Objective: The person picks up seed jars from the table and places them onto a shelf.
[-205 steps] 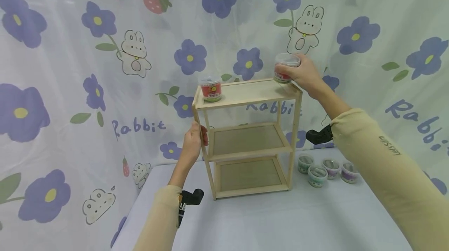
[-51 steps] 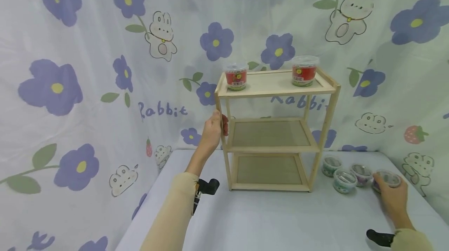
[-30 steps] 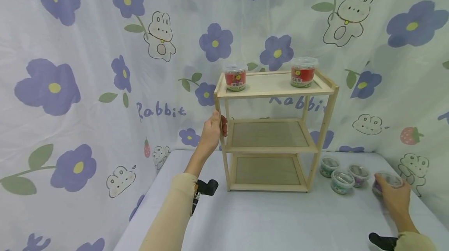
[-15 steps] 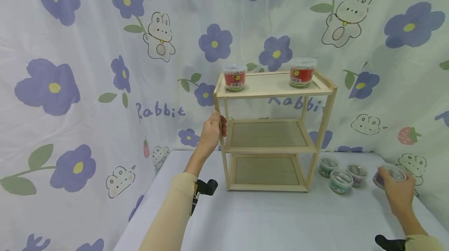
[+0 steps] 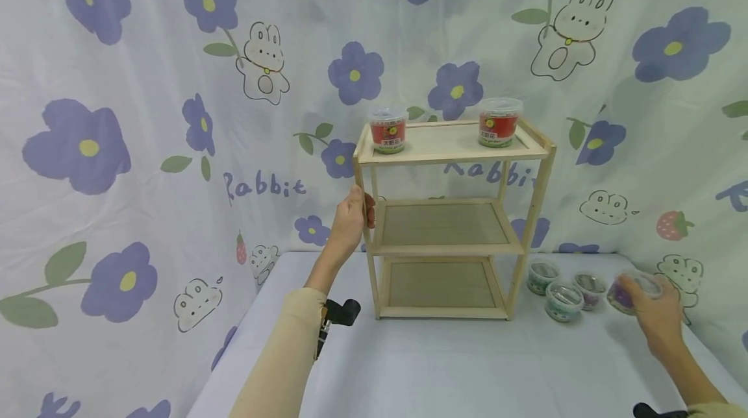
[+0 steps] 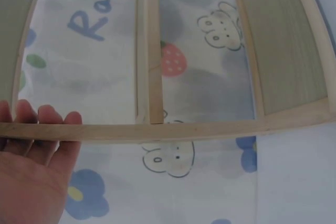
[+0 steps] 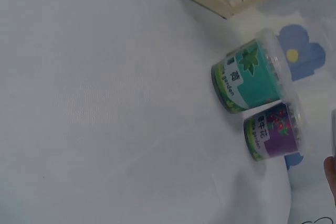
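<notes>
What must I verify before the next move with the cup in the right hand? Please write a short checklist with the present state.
1. Left hand grips the left front post of the wooden rack: ok.
2. Right hand holds the purple-labelled cup: ok.
3. This cup at the rack: not ok; it is apart, to the right.
4. Left red-labelled cup and right red-labelled cup upright on the top shelf: ok.
5. Front teal-labelled cup and rear teal-labelled cup upright on the table: ok.
6. Held cup's lid tight: cannot tell.
</notes>
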A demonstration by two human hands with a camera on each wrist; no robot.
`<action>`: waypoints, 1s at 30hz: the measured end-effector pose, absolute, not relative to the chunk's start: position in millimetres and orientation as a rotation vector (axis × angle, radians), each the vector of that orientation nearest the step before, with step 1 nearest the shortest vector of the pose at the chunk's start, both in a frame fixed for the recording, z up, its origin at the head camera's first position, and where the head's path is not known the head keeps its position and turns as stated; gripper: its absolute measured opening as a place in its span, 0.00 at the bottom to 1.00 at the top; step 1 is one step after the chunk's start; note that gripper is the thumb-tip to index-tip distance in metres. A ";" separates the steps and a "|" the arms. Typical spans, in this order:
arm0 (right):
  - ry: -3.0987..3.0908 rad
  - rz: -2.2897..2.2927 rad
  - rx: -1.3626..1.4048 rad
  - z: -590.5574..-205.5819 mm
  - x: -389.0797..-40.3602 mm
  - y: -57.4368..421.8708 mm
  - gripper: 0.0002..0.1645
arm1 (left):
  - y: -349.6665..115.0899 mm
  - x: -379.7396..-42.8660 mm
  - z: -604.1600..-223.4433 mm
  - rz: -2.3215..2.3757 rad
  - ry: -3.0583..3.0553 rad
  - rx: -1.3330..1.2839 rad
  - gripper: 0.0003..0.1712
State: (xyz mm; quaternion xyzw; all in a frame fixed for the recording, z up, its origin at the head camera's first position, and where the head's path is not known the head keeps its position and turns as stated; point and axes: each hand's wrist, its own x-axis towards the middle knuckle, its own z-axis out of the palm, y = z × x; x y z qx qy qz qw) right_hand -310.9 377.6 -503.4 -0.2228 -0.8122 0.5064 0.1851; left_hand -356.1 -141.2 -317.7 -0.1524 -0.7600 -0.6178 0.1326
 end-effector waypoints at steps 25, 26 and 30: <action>-2.455 1.625 -0.218 -453.2 -279.9 287.2 0.51 | -141.7 -361.9 -324.3 -1.759 -2.185 -0.440 0.34; -2.458 1.636 -0.204 -450.7 -278.4 281.9 0.51 | -141.6 -362.0 -324.3 -1.760 -2.185 -0.438 0.34; -2.489 1.663 -0.125 -441.5 -272.6 262.6 0.51 | -141.8 -362.6 -323.9 -1.773 -2.190 -0.426 0.33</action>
